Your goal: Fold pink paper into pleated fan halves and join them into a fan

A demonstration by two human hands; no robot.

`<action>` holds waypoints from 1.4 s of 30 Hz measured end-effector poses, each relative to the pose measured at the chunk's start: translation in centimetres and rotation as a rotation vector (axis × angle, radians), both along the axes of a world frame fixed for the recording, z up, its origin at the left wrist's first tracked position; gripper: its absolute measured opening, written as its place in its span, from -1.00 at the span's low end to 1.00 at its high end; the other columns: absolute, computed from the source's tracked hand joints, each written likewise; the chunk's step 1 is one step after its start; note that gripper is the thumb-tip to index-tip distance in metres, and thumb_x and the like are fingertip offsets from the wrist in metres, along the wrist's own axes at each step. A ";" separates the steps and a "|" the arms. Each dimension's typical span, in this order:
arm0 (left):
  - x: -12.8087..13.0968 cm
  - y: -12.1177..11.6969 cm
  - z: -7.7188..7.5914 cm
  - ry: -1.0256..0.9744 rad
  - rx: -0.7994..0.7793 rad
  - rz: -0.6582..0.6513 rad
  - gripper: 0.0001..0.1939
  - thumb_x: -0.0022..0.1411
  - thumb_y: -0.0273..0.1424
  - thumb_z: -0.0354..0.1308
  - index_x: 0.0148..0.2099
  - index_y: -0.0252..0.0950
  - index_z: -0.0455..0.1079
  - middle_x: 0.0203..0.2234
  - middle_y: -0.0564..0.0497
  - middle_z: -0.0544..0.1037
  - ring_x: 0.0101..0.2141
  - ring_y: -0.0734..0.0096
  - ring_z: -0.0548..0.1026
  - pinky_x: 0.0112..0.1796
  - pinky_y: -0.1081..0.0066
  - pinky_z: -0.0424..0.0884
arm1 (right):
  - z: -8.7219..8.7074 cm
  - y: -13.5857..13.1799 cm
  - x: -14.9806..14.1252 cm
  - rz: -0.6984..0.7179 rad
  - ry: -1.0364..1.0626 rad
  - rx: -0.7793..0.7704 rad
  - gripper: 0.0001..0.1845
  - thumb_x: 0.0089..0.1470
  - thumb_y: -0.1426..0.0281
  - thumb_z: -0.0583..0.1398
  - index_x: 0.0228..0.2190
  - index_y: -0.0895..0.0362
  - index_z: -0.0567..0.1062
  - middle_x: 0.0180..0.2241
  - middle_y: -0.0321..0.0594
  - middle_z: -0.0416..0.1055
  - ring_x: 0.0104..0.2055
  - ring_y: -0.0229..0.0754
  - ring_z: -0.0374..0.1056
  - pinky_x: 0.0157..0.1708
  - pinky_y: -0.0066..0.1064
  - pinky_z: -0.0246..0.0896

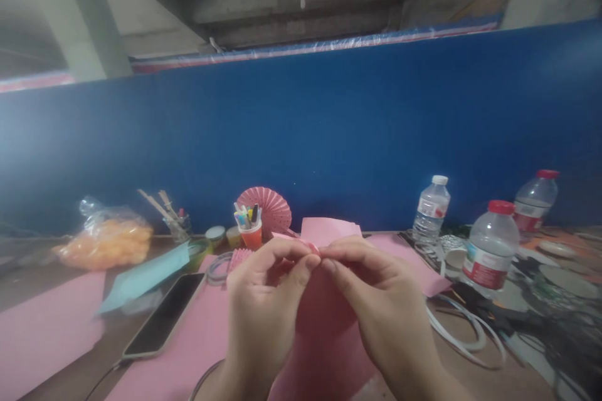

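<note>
My left hand (268, 307) and my right hand (390, 307) meet in the middle of the view, fingertips nearly touching. Between thumb and forefinger, each hand pinches a small piece of pink paper (313, 249). Most of that piece is hidden behind the fingers, so its full shape cannot be made out. Beneath both hands lies a large pink sheet (324, 351). A pleated pink paper fan (270, 207) stands behind the left hand, and a small pleated pink piece (239, 257) lies beside that hand.
Left of the hands are a phone (165, 316), a light-blue sheet (145, 276) and a plastic bag of orange things (110, 241). A cup of pens (251, 232) stands behind. On the right are bottles (491, 250) and a coiled white cable (463, 332). A blue partition (301, 138) rises behind.
</note>
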State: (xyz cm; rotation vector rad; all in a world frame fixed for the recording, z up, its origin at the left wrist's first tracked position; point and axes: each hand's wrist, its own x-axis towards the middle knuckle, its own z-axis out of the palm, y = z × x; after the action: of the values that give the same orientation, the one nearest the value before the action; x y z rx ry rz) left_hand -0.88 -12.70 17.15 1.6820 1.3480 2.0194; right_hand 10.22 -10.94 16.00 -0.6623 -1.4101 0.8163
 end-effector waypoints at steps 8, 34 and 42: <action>-0.2 0.1 -0.7 0.038 -0.004 0.022 -0.98 -0.03 -0.46 0.19 -0.47 -0.28 0.39 -0.55 0.10 0.48 -0.51 0.53 0.43 -0.49 0.57 0.37 | -0.1 0.0 -0.2 0.008 0.046 -0.009 -0.91 -0.12 0.48 0.20 -0.50 0.08 0.52 -0.46 -0.27 0.48 -0.39 -0.22 0.37 -0.41 -0.42 0.28; 0.3 0.2 -0.6 -0.058 0.081 -0.089 -0.95 0.02 -0.49 0.14 -0.45 -0.28 0.32 -0.57 0.12 0.40 -0.53 0.58 0.37 -0.50 0.62 0.33 | 0.5 0.0 0.5 -0.011 -0.121 0.127 -0.94 -0.12 0.44 0.21 -0.48 0.09 0.50 -0.47 -0.26 0.46 -0.40 -0.23 0.37 -0.41 -0.43 0.32; -0.6 0.2 -0.7 0.117 0.258 -0.105 -0.82 0.00 -0.56 0.15 -0.30 -0.24 0.33 -0.42 0.04 0.41 -0.35 0.44 0.40 -0.29 0.43 0.36 | 1.0 -0.7 1.0 -0.196 -0.211 0.303 -0.94 -0.11 0.45 0.21 -0.51 0.09 0.51 -0.51 -0.26 0.46 -0.47 -0.24 0.37 -0.48 -0.46 0.30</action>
State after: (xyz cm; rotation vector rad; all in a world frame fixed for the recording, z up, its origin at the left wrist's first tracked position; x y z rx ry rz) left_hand -1.48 -12.54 16.40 1.9614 1.0415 2.1389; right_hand 11.19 -11.61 16.96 -0.6522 -1.5903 0.3752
